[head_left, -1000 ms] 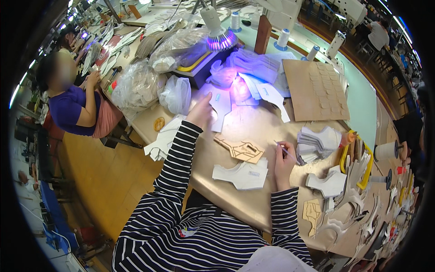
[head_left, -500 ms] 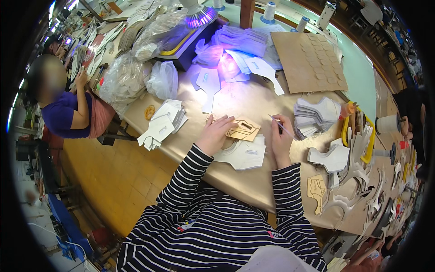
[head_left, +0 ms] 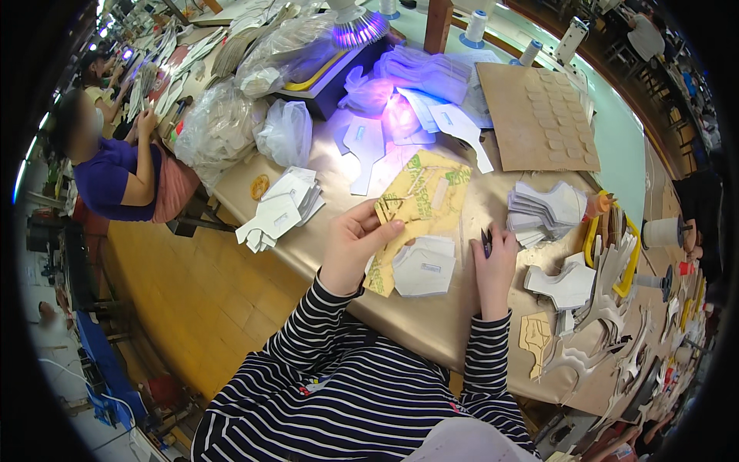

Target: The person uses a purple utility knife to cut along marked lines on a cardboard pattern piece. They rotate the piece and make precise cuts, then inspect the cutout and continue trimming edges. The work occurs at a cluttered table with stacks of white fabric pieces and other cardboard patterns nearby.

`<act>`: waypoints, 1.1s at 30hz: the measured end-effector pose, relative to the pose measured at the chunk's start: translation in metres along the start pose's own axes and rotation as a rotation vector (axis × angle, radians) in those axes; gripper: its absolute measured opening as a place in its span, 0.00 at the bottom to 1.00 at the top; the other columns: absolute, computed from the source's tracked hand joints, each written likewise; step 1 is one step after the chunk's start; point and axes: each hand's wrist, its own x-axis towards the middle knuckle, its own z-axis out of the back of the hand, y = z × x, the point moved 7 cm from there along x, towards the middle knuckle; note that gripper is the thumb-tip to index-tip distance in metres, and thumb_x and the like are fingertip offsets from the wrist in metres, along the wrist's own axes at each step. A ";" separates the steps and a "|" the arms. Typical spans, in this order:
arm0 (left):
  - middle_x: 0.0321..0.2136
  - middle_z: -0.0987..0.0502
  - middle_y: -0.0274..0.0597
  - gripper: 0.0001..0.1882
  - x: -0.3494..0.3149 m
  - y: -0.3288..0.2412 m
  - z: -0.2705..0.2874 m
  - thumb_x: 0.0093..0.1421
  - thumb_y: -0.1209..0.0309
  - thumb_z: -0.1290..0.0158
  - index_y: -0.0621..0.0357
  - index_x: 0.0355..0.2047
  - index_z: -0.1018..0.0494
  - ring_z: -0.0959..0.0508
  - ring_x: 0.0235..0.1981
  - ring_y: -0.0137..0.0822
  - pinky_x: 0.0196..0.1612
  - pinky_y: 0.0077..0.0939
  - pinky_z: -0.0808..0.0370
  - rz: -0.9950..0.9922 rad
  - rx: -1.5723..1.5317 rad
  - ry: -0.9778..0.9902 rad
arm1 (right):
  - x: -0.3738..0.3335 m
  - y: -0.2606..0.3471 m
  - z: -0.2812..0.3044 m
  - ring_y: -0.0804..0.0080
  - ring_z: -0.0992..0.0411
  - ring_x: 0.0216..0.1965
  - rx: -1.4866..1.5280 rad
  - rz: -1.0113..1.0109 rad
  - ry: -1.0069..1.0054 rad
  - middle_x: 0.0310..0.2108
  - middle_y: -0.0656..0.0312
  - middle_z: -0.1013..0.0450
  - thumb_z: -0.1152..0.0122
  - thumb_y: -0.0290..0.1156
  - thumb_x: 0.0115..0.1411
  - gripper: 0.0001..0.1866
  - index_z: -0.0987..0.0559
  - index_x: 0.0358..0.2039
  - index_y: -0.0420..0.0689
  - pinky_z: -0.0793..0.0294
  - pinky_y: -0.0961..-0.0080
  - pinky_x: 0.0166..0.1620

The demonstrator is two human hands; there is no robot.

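Observation:
My left hand (head_left: 356,245) pinches a yellow pattern template (head_left: 422,192) with green print and a cut-out slot, raised and tilted above the table. Below it lies a small stack of white cut pieces (head_left: 425,267), partly covered by the template's lower end. My right hand (head_left: 495,266) is closed around a slim pen (head_left: 486,242), its dark end poking up past the fingers; the rest is hidden. Just beyond that hand sits a fanned stack of grey-white cut pieces (head_left: 545,206). Further left on the table is another pile of white pieces (head_left: 282,206).
A lamp (head_left: 359,29) casts violet light over white pieces (head_left: 362,150) at the back. A brown board (head_left: 539,119) lies back right, clear plastic bags (head_left: 285,135) back left. At right are a second yellow template (head_left: 534,339) and thread cones (head_left: 662,233). A person (head_left: 115,173) sits at left.
My left hand has lifted the template off the white stack and turned it up, showing its printed face. My right hand has turned, and the pen now points differently. The view has shifted slightly.

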 end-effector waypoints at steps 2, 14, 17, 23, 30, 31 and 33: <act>0.42 0.20 0.49 0.20 -0.004 0.002 -0.007 0.62 0.78 0.45 0.73 0.53 0.31 0.19 0.37 0.30 0.42 0.21 0.22 0.024 -0.005 0.029 | -0.014 -0.009 0.002 0.56 0.30 0.42 0.005 -0.051 0.030 0.38 0.56 0.30 0.35 0.27 0.56 0.19 0.23 0.49 0.39 0.30 0.64 0.45; 0.43 0.21 0.46 0.19 -0.008 0.022 -0.014 0.63 0.79 0.46 0.72 0.54 0.31 0.20 0.38 0.30 0.45 0.22 0.24 0.049 0.054 0.080 | -0.041 -0.031 0.012 0.86 0.34 0.24 0.955 -0.530 0.027 0.26 0.66 0.28 0.48 0.30 0.69 0.09 0.24 0.42 0.37 0.37 0.87 0.29; 0.45 0.21 0.44 0.18 -0.003 0.014 0.006 0.61 0.81 0.47 0.68 0.52 0.27 0.21 0.42 0.31 0.47 0.23 0.26 -0.139 0.400 -0.063 | -0.034 -0.026 0.018 0.85 0.33 0.26 0.634 -0.453 0.069 0.27 0.67 0.27 0.46 0.30 0.68 0.11 0.24 0.44 0.37 0.35 0.87 0.31; 0.59 0.31 0.51 0.26 0.006 -0.006 0.019 0.47 0.84 0.49 0.44 0.44 0.17 0.30 0.57 0.45 0.58 0.32 0.34 -0.543 1.018 -0.101 | -0.019 0.001 0.033 0.60 0.28 0.41 0.122 -0.063 -0.042 0.40 0.56 0.27 0.37 0.27 0.58 0.14 0.22 0.45 0.39 0.29 0.70 0.44; 0.60 0.33 0.51 0.22 -0.007 0.014 0.007 0.46 0.80 0.46 0.40 0.38 0.15 0.33 0.57 0.50 0.62 0.39 0.41 -0.716 1.167 -0.123 | 0.014 0.021 -0.015 0.59 0.29 0.39 0.040 -0.030 0.078 0.36 0.56 0.28 0.36 0.29 0.54 0.13 0.21 0.41 0.41 0.29 0.65 0.43; 0.60 0.33 0.51 0.22 -0.009 0.016 0.007 0.46 0.80 0.46 0.40 0.37 0.14 0.33 0.57 0.49 0.62 0.39 0.40 -0.704 1.188 -0.145 | 0.021 0.027 -0.021 0.59 0.29 0.38 -0.077 0.037 0.044 0.35 0.56 0.29 0.36 0.29 0.53 0.13 0.21 0.39 0.41 0.29 0.64 0.42; 0.60 0.32 0.51 0.21 -0.013 0.018 0.005 0.46 0.79 0.45 0.39 0.37 0.14 0.34 0.57 0.49 0.61 0.38 0.40 -0.713 1.223 -0.155 | 0.031 0.032 -0.031 0.57 0.29 0.36 -0.059 0.063 -0.006 0.31 0.55 0.29 0.35 0.31 0.50 0.11 0.20 0.35 0.41 0.29 0.63 0.38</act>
